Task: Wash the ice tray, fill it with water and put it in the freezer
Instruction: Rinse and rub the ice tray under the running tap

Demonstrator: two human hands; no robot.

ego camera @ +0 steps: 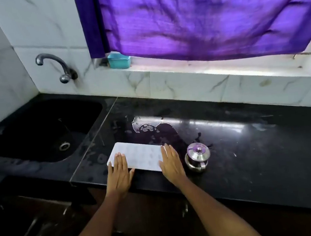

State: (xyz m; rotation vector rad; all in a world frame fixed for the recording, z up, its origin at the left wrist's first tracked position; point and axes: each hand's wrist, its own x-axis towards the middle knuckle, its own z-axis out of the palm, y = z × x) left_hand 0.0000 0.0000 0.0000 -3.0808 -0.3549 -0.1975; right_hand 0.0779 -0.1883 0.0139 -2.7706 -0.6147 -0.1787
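- Sink (27, 154): a dark basin set into the table at the 9 o'clock side of the view, with its drain (64, 146) near the middle. It appears dry; no water runs.
- Tap (53, 66): wall-mounted at about 11 o'clock from the tray, spout turned toward the sink.
- Left hand (118, 174): lies flat on the left end of the tray, fingers (121, 159) straight and together, gripping nothing.
- Ice tray (138, 155): a white rectangular tray lying flat on the table near the front edge, just right of the sink and between the two hands. The frame is too blurred to tell which face is up.
- Right hand (171, 163): rests flat on the right end of the tray, fingers straight, not curled round the rim.
- Water patch (148, 126): a wet spill on the table at 12 o'clock from the tray.
- Steel pot (197, 157): a small lidded vessel just beside the right hand at 3 o'clock, apart from the tray.
- Step in hand, as judged: picking up the tray to wash it. Curl the fingers under both short ends before lifting, since flat palms give no hold.
- Keep the tray level and carry it toward 9 o'clock, over the sink and under the spout.
- Keep the right wrist clear of the steel pot during the lift.
- The table looks wet; expect the tray to slide if pushed rather than lifted.
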